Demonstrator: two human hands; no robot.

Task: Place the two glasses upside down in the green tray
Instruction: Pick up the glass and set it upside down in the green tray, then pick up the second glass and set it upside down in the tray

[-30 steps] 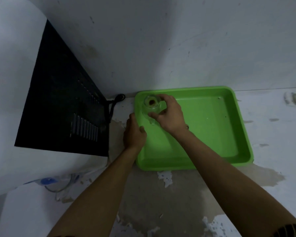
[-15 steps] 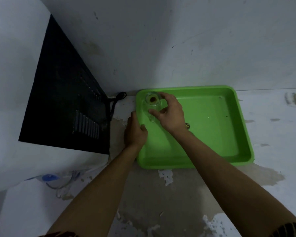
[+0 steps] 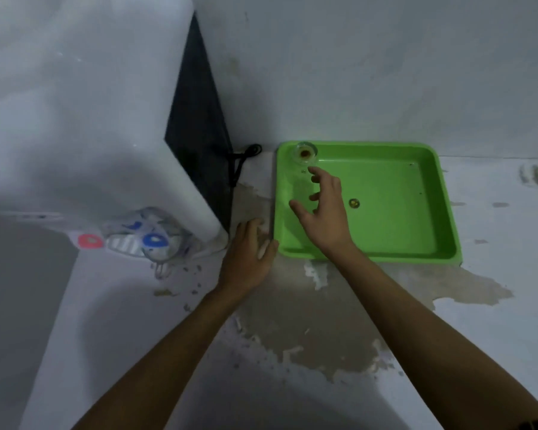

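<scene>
A green tray [image 3: 432, 231] lies on the floor against the wall. One clear glass [image 3: 306, 153] stands upside down in its far left corner, its base facing up. My right hand [image 3: 323, 209] hovers over the tray's left part, just short of the glass, fingers spread and holding nothing. My left hand [image 3: 250, 252] lies flat on the floor beside the tray's left rim, fingers apart, off the tray. A second glass is not clearly visible; a faint clear shape under my right hand's fingers cannot be told apart.
A white appliance with a black back panel [image 3: 199, 128] stands at the left, a black cord [image 3: 243, 159] trailing beside it. Its taps, red [image 3: 89, 241] and blue [image 3: 154, 241], show at lower left. A small round drain [image 3: 354, 203] sits mid-tray. The floor paint is peeling.
My right hand has let go of the glass and drawn back toward me. My left hand left the tray's rim and dropped to the floor. The view has swung left and back.
</scene>
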